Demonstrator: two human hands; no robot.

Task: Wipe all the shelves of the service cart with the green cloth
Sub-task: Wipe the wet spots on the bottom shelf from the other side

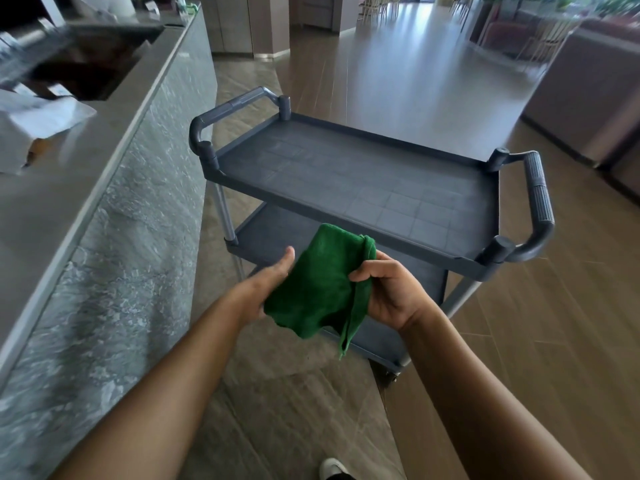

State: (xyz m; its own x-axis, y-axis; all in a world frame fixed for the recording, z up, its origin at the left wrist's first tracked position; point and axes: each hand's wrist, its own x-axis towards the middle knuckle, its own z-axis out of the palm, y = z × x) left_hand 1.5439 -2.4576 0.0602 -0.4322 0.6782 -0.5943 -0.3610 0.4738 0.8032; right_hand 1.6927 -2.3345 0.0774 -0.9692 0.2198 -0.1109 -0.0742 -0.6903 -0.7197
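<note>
A dark grey service cart [346,174] stands in front of me, its bare top shelf ringed by a low rim. Parts of a middle shelf [266,233] and a lower shelf [377,341] show beneath it. I hold the green cloth [315,289] folded in the air just in front of the cart's near edge. My left hand [263,282] supports the cloth's left side, thumb up, with its fingers hidden behind the fabric. My right hand [388,289] pinches the cloth's right edge between thumb and curled fingers.
A long grey stone counter [114,209] runs along my left, close to the cart's left handle [221,112]. The cart's right handle [536,202] points toward open wooden floor. A low wall [588,98] stands far right. My shoe [332,469] shows at the bottom.
</note>
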